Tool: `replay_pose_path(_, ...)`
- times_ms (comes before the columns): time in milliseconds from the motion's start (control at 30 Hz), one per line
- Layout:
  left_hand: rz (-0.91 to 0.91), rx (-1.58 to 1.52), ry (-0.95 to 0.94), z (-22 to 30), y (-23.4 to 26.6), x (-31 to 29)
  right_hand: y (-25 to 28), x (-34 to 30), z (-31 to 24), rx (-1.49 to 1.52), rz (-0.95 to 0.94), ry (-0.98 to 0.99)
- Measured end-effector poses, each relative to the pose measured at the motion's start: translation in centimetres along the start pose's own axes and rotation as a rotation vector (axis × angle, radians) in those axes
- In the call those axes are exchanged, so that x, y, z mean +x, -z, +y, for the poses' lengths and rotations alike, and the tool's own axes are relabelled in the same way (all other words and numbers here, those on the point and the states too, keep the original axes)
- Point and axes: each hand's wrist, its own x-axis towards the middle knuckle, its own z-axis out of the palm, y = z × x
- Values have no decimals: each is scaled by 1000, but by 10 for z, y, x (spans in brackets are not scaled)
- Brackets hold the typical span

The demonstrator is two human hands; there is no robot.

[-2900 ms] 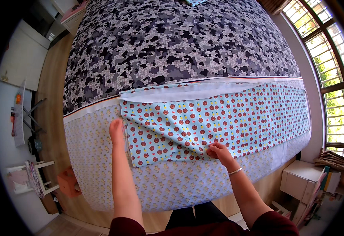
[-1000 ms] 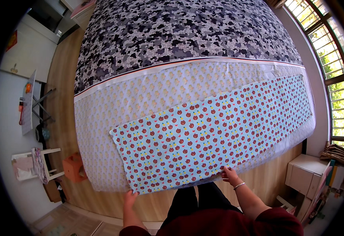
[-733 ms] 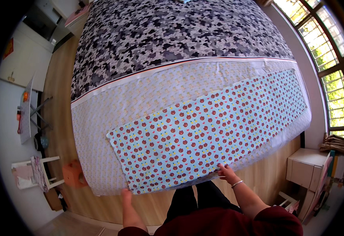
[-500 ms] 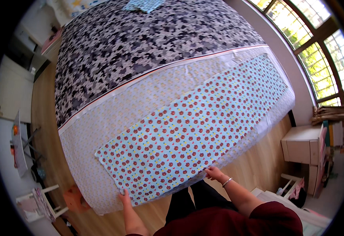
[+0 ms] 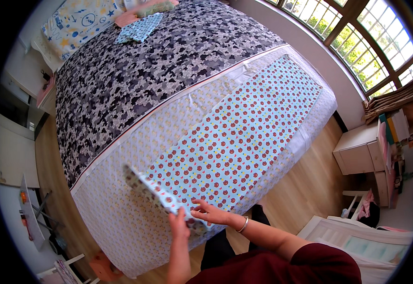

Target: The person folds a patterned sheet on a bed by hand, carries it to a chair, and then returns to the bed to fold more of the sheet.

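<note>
A long light-blue cloth (image 5: 237, 137) with a brown bear-head print lies slantwise across the foot of the bed, smooth over most of its length. Its near-left end is lifted and turning over, with the edge tilted up. My left hand (image 5: 180, 224) is closed on the near corner of that raised end, thumb on top. Close to its right, my right hand (image 5: 211, 212) hovers over or rests on the cloth with its fingers stretched out and apart; whether it touches, I cannot tell. A silver bracelet circles my right wrist.
Under the cloth is a pale patterned sheet (image 5: 107, 208), and beyond it a black-and-grey bed cover (image 5: 168, 61). A small blue folded cloth (image 5: 140, 28) and pillows (image 5: 81, 26) are at the far left. A white drawer cabinet (image 5: 357, 149) stands right, and an orange stool (image 5: 104, 267) near left.
The cloth's left end has been lifted and is folding rightward. My left hand moved right with its corner; my right hand let go of the near edge and came left. The view has shifted.
</note>
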Motion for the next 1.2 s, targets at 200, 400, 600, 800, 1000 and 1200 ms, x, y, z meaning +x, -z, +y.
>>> replay_pose_path(200,-354,330,-81,-67,-102,-22,68,-32,5,165,244,53)
replay_pose_path(400,-640,621,-154,-137,-181,-45,175,-55,77,152,354,-53)
replay_pose_path(600,-575,647,101,-133,-237,-70,237,-89,101,-152,286,-1)
replay_pose_path(800,-207,1225,-652,-117,-279,-29,243,-101,82,-770,58,147)
replay_pose_path(1000,-11,1889,-396,-147,-299,37,226,-103,87,-931,95,170)
replay_pose_path(1200,62,1555,-122,-133,-280,81,259,-110,82,-764,20,105)
